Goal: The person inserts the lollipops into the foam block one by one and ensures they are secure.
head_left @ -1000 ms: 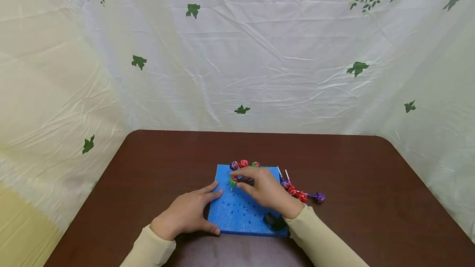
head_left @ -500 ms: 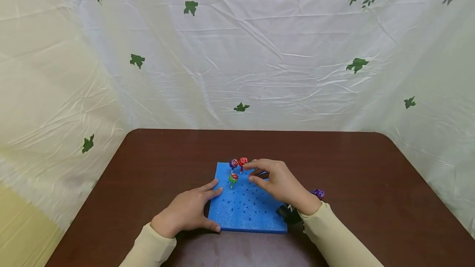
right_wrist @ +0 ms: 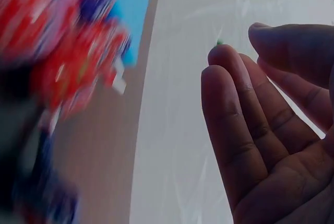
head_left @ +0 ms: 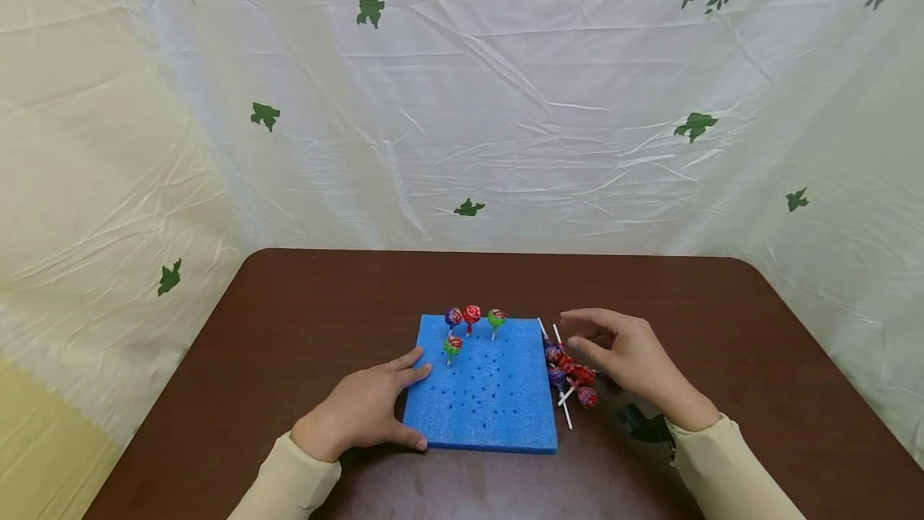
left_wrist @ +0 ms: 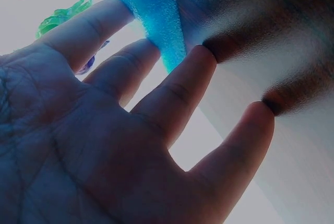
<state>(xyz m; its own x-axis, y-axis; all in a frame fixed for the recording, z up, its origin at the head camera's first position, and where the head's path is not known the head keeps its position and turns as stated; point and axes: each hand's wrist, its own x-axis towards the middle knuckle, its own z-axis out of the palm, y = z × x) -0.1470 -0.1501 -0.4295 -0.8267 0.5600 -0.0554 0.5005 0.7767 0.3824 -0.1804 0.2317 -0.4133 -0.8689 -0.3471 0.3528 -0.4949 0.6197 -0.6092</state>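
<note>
A blue foam board (head_left: 505, 424) dotted with small holes lies on the table. Along its far edge stand a purple-and-red lollipop (head_left: 453, 317), a red lollipop (head_left: 472, 314) and a green lollipop (head_left: 496, 318), with another green lollipop (head_left: 452, 346) nearer. My left hand (head_left: 368, 408) rests at the board's left edge, fingers spread and touching it; the left wrist view shows fingertips against the foam side. Over the table, just right of a pile of wrapped lollipops (head_left: 577, 375), hovers my right hand (head_left: 631, 355). Its fingers are loosely bent and hold nothing, as the right wrist view confirms.
The brown table (head_left: 346, 287) extends around the board on all sides. A white cloth (head_left: 563, 103) with green leaf prints hangs behind it. Near the right wrist sits a black device (head_left: 645, 425). Loose sticks from the pile lie close to the board's right edge.
My right hand has moved from above the standing green lollipop, across the board, to the right of the pile, uncovering the far row and the pile. The left hand has stayed in place.
</note>
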